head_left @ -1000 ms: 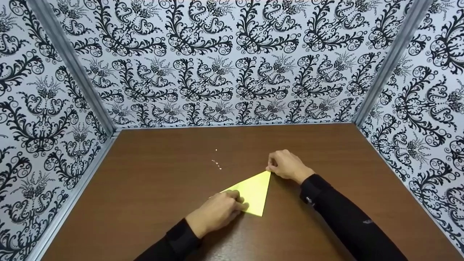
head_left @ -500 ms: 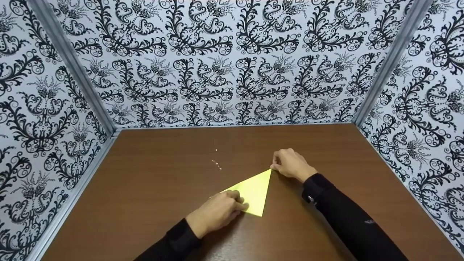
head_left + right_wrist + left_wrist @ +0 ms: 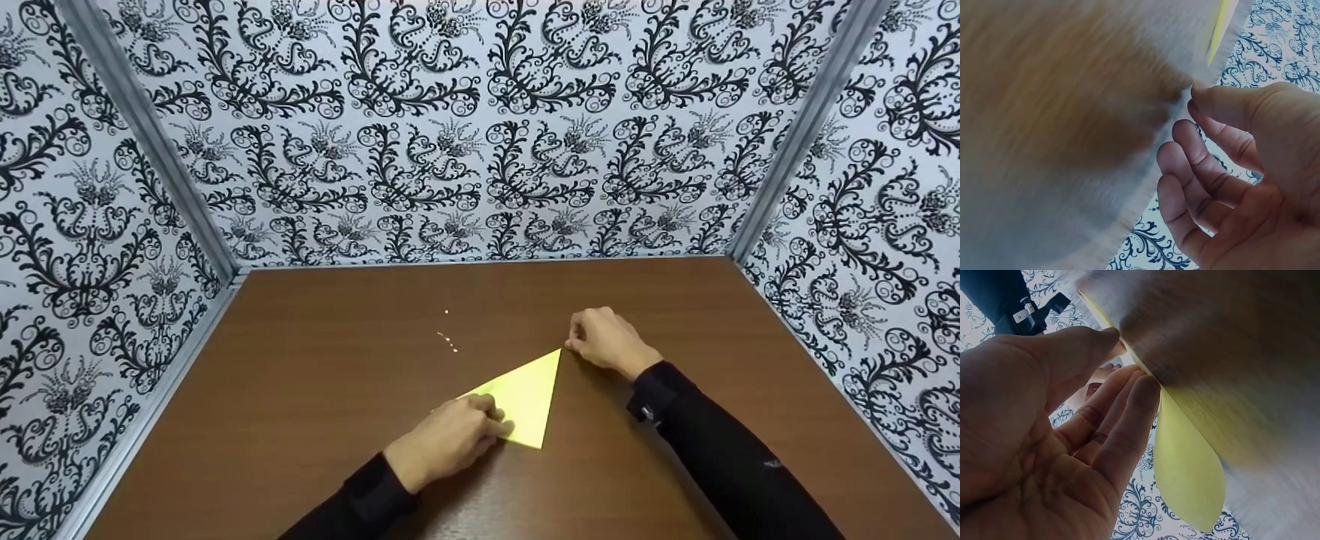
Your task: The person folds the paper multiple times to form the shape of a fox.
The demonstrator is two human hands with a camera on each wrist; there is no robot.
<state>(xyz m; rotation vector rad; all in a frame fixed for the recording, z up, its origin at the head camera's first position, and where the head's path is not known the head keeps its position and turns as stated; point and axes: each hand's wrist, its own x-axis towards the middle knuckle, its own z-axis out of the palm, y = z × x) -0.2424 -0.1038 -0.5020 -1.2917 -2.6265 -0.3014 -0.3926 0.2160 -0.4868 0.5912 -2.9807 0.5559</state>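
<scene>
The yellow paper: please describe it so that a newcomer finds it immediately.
Find the brown table. Near its middle, the left hand touches the yellow paper, one corner pointing toward the right hand. Unlike the table and black sleeves, it is bright yellow.

Wearer's forearm covering, left and right.
Black left sleeve (image 3: 330, 514) and right sleeve (image 3: 739, 457); broad black right wristband (image 3: 664, 386) with small silver-coloured fitting (image 3: 647, 412); pale marking (image 3: 772, 464) on right forearm.
</scene>
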